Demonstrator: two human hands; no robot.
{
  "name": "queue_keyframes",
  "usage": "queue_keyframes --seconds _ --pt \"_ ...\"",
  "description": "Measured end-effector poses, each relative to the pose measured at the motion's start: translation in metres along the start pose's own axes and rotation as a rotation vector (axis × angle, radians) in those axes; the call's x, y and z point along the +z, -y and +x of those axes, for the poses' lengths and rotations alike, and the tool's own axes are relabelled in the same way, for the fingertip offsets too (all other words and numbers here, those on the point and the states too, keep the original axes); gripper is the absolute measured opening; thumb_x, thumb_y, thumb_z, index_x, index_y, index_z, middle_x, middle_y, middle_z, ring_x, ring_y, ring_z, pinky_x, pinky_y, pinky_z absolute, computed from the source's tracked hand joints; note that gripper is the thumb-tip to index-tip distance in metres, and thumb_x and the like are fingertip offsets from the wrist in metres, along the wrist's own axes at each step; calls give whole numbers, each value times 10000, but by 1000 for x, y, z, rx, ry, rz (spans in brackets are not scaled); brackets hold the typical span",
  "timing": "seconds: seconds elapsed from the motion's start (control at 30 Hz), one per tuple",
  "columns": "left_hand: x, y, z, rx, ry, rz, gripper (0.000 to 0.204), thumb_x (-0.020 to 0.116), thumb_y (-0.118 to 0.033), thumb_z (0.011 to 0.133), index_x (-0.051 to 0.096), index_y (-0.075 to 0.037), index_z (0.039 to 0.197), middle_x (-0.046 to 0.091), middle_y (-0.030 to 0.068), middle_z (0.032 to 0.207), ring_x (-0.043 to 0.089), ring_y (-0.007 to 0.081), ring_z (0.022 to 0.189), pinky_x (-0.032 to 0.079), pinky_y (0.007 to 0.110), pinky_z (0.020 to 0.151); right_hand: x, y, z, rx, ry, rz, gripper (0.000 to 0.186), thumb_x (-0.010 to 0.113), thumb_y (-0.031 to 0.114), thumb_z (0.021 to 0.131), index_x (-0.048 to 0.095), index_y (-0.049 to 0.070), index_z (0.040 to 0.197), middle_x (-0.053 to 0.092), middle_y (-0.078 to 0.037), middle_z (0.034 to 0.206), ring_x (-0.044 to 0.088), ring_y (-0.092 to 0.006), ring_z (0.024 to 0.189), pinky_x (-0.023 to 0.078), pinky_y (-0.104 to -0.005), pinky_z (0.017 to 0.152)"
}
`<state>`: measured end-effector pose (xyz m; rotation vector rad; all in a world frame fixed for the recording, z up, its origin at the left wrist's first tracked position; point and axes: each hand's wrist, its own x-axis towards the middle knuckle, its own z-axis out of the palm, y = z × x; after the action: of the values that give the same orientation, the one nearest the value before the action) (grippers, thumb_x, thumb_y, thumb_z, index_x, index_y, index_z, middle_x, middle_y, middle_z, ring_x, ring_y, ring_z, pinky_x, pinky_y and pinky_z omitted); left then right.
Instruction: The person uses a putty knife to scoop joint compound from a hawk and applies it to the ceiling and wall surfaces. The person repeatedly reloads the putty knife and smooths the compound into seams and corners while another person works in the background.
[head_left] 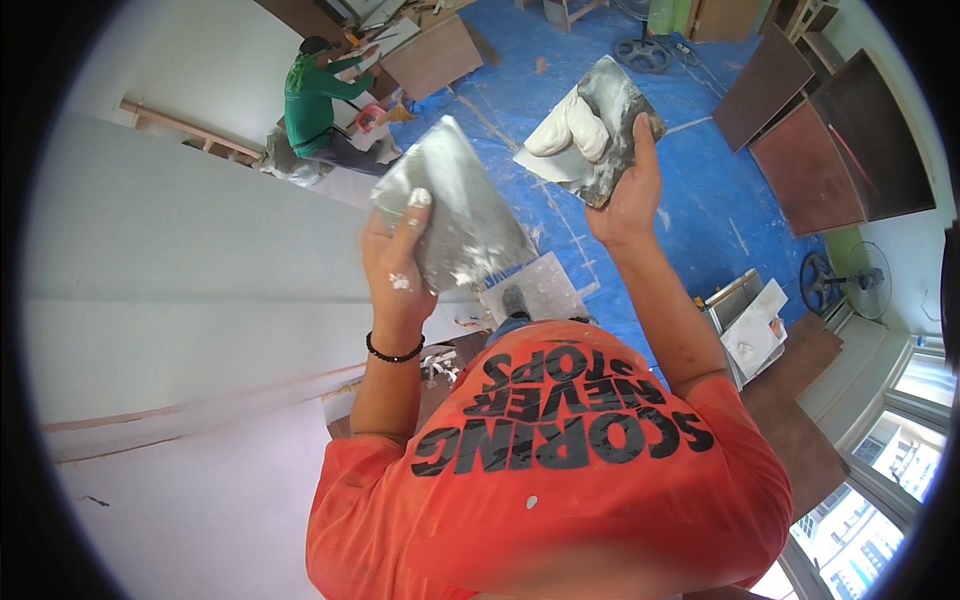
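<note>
My left hand [397, 250], with a dark bead bracelet at the wrist, grips a flat, rectangular grey putty blade [470, 200]. Its thumb presses on the face and the fingers are hidden behind; white smears mark the blade and the thumb. Up and to the right, my right hand [628, 200] supports a square putty board [622, 95] by its near right edge, thumb along the side. A thick lump of white putty [582, 132] sits on that board, beside grey, stained patches. Blade and board are held apart, in the air in front of me.
A pale wall [200, 230] runs along my left. Below my hands is a whitish platform [545, 285] with a foot on it. Blue sheeting [690, 200] covers the floor. A person in green [312, 105] works far left. Brown cabinets [810, 165] and a fan [860, 280] stand right.
</note>
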<state>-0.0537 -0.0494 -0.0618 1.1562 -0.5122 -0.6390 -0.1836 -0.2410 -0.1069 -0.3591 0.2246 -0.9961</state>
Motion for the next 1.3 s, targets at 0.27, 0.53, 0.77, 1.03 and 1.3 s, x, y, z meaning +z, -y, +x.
queue_keyframes --seconds 0.27,0.53,0.77,1.03,1.3 --pt "2 15 6 -42 102 108 333 638 -93 991 598 54 1288 683 89 1149 635 139 1005 514 307 885 0 -4 -2 20 -15 -23 479 483 369 1082 489 34 1423 593 -116 1381 604 -263 1251 485 -433 1081" --pt "4 19 14 -72 68 130 325 612 -93 991 605 44 1286 686 91 1152 649 145 990 523 307 868 1 0 -3 13 -82 -45 483 499 370 1078 487 26 1417 591 -120 1375 611 -269 1240 494 -441 1071" --pt "17 26 12 -282 83 -116 332 583 -146 992 597 30 1273 695 119 1143 701 192 964 574 333 843 -1 -11 -5 -67 -124 -189 522 557 424 1051 486 43 1400 603 -107 1317 637 -241 1182 573 -391 942" --pt "6 19 15 -109 45 -101 373 565 -133 1006 549 42 1335 664 132 1212 665 208 1072 536 352 931 -2 -4 -2 -113 -132 -177 455 512 338 1082 475 18 1403 603 -136 1320 638 -253 1186 550 -416 995" --pt "7 32 25 -152 17 163 326 592 -73 973 587 64 1269 686 112 1130 659 167 994 526 323 870 -5 -3 1 -128 -86 -655 548 450 456 1087 540 -29 1327 628 -165 1232 633 -255 1118 507 -383 978"
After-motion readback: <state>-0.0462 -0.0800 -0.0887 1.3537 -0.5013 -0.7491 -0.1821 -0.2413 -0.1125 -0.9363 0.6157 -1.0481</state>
